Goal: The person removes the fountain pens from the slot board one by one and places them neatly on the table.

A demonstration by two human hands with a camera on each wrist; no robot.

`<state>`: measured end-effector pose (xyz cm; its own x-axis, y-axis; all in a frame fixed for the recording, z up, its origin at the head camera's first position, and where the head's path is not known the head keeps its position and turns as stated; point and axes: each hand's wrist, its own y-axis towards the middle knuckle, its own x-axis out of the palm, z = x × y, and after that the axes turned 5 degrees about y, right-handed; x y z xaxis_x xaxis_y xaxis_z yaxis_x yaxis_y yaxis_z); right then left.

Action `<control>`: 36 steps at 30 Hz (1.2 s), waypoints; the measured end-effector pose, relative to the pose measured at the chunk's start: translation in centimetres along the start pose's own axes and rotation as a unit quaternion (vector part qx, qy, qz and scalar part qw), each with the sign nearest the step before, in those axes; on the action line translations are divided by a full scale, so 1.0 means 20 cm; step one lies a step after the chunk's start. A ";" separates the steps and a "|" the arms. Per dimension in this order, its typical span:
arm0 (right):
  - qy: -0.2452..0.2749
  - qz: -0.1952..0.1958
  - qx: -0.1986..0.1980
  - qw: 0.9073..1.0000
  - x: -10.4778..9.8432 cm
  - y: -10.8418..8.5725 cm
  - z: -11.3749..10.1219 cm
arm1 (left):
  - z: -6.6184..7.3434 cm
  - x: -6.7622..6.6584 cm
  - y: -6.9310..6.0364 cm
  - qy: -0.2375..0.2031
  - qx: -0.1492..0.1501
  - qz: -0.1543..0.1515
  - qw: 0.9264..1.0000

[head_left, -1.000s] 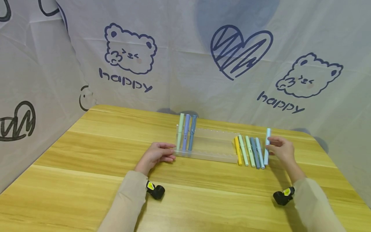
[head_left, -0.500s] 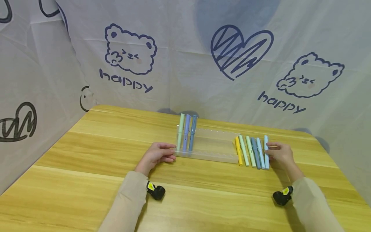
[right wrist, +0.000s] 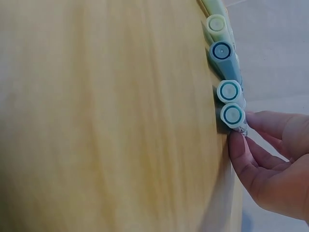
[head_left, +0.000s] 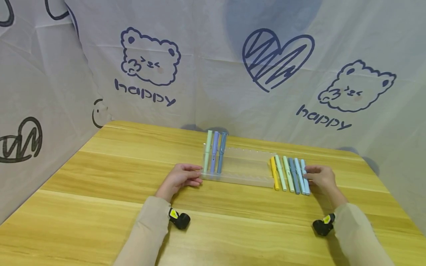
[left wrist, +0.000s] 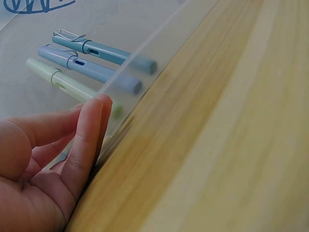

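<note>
In the head view my left hand (head_left: pixel 181 178) pinches the near left corner of a clear plastic pen rack (head_left: pixel 247 180). A pale green pen (head_left: pixel 207 153), a purple pen (head_left: pixel 214 151) and a dark blue pen (head_left: pixel 222 152) stand tilted side by side in its left slots. To the right of the rack, my right hand (head_left: pixel 323 178) holds the outermost light blue pen (right wrist: pixel 233 115) between thumb and fingers. That pen lies on the table, touching another light blue pen (right wrist: pixel 229 91). Part of its barrel is hidden by my fingers.
A yellow pen (head_left: pixel 274 173) lies at the rack's right end. Beside it are two pale green pens, one of them a light green pen (head_left: pixel 288 174), and a slate-blue pen (head_left: pixel 294 176). The wooden table (head_left: pixel 233 229) meets a printed cloth (head_left: pixel 213 74) behind.
My right hand has brought the light blue pen down and left, from apart and more upright to lying against the row. The left hand and the rack have stayed in place.
</note>
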<state>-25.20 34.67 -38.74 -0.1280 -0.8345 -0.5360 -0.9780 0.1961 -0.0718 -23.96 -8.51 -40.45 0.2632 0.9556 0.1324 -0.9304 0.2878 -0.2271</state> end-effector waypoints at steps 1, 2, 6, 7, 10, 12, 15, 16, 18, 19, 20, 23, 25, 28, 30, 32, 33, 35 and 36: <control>-0.001 0.001 0.002 1.000 0.00 0.00 0.00 | 0.00 0.00 0.00 0.001 0.001 -0.001 1.000; -0.003 0.001 0.004 1.000 0.00 0.00 0.00 | 0.00 0.00 0.00 0.001 0.002 -0.001 1.000; 0.000 0.005 0.007 1.000 0.00 -0.01 0.00 | -0.01 -0.01 0.01 0.008 0.011 0.000 1.000; 0.003 0.006 0.008 1.000 0.00 -0.01 0.00 | -0.01 -0.01 0.00 0.010 0.013 0.000 1.000; 0.008 0.010 0.010 1.000 0.00 -0.01 -0.01 | -0.03 -0.02 0.01 0.001 0.035 -0.018 0.999; 0.012 0.014 0.010 1.000 0.00 -0.02 -0.01 | -0.03 -0.02 0.01 0.004 0.030 -0.015 0.999; 0.016 0.026 0.010 0.999 0.00 -0.02 -0.01 | -0.01 -0.01 0.00 0.011 0.013 -0.001 1.000; 0.016 0.032 0.012 0.999 0.00 -0.03 -0.02 | -0.01 0.00 0.00 0.012 0.009 0.001 1.000; 0.014 0.044 0.017 0.999 0.01 -0.03 -0.03 | 0.00 0.00 0.00 0.012 0.005 0.001 1.000; 0.011 0.049 0.017 0.999 0.01 -0.03 -0.04 | 0.00 0.00 0.00 0.010 0.005 0.000 1.000; 0.007 0.056 0.015 0.998 0.01 -0.04 -0.05 | 0.00 0.00 0.00 0.011 0.004 0.001 1.000; 0.004 0.077 0.001 0.997 0.03 -0.05 -0.07 | 0.00 0.00 0.00 0.012 0.002 0.005 1.000; 0.008 0.082 -0.015 0.996 0.03 -0.05 -0.08 | 0.00 -0.01 0.00 0.010 0.002 0.006 1.000; 0.020 0.081 -0.036 0.996 0.04 -0.06 -0.10 | 0.00 -0.01 -0.01 0.008 0.002 0.006 1.000; 0.040 0.080 -0.046 0.995 0.04 -0.06 -0.10 | 0.00 0.00 0.00 0.007 0.000 0.006 1.000; 0.068 0.081 -0.052 0.993 0.05 -0.05 -0.08 | 0.00 0.00 0.00 0.008 -0.002 0.007 1.000; 0.083 0.079 -0.059 0.992 0.06 -0.04 -0.06 | 0.00 0.00 0.00 0.009 -0.001 0.005 1.000; 0.111 0.074 -0.071 0.988 0.07 -0.02 -0.04 | 0.00 0.00 0.00 0.011 -0.001 0.005 1.000; 0.119 0.069 -0.079 0.987 0.07 -0.02 -0.04 | 0.00 0.00 0.00 0.012 -0.001 0.003 1.000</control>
<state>-25.04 32.94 -38.76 -0.2781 -0.9063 -0.3182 -0.9598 0.2489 0.1299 -23.97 -8.54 -40.43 0.2634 0.9585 0.1086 -0.9317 0.2820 -0.2290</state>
